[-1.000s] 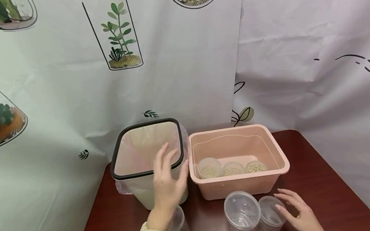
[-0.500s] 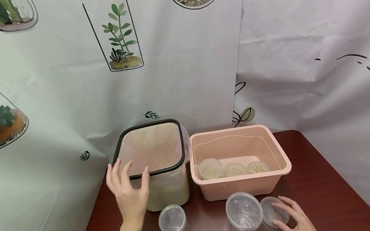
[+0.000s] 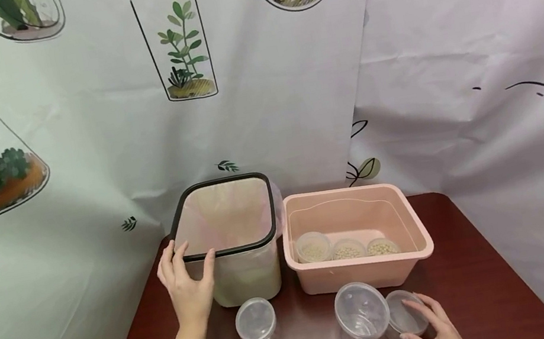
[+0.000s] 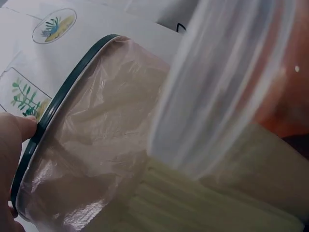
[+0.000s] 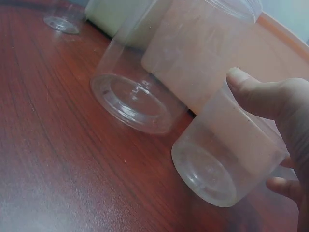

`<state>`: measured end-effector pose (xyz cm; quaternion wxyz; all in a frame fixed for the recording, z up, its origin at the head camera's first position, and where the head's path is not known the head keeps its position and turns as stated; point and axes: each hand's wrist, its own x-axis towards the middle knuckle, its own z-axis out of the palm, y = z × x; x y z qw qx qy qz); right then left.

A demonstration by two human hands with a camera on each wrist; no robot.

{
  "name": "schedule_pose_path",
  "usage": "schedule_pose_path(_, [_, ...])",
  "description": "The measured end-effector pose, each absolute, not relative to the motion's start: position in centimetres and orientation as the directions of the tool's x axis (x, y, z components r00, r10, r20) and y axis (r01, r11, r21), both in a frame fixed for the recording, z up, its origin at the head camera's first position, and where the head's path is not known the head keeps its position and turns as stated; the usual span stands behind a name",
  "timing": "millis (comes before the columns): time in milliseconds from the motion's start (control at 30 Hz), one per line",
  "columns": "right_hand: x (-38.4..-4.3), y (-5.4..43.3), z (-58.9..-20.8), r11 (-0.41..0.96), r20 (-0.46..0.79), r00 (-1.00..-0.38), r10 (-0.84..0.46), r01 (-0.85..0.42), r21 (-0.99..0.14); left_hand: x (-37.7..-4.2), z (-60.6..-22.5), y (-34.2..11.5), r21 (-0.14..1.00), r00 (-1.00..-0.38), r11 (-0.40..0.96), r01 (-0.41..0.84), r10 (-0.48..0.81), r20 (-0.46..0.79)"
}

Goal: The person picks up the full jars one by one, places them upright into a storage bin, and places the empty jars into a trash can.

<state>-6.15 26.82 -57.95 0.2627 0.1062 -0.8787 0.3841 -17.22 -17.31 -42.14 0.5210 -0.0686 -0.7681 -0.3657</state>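
Observation:
My left hand (image 3: 187, 294) is at the front left corner of a pale bin (image 3: 247, 278) with a black rim (image 3: 231, 250) and a plastic liner (image 4: 104, 135). Its thumb and fingers are spread around that corner, and in the left wrist view the thumb touches the rim. My right hand (image 3: 439, 327) holds a short clear jar (image 3: 404, 318), thumb near its top edge and fingers curved round the far side. Beside that jar stands a taller clear jar (image 3: 363, 322). A narrower clear jar (image 3: 259, 333) stands between the left hand and the tall jar.
A pink basin (image 3: 364, 271) stands right of the bin, with three small tubs (image 3: 348, 249) of pale beads inside. Everything is on a dark red-brown table (image 3: 474, 279). A patterned curtain (image 3: 282, 102) hangs close behind and at both sides.
My left hand has moved left from in front of the bin's opening to its front left corner, uncovering the narrow jar. My right hand has come closer around the short jar.

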Motion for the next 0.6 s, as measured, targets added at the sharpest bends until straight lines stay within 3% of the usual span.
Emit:
schedule_pose_path(233, [-6.3, 26.9, -58.0, 0.690, 0.593, -0.805, 0.029, -0.413, -0.595, -17.3, -42.6, -17.3, 0.519, -0.461, 0.696, 0.497, -0.295, 0.837])
schedule_pose_path(467, [-6.0, 28.0, -56.7, 0.693, 0.544, -0.816, 0.194, -0.278, -0.665, -17.3, -43.1, -17.2, 0.560, -0.466, 0.658, 0.503, -0.339, 0.817])
schedule_pose_path(600, [-5.8, 29.7, -55.8, 0.676, 0.591, -0.755, 0.283, -0.280, -0.681, -17.3, -43.3, -17.1, 0.579, -0.467, 0.642, 0.503, -0.362, 0.807])
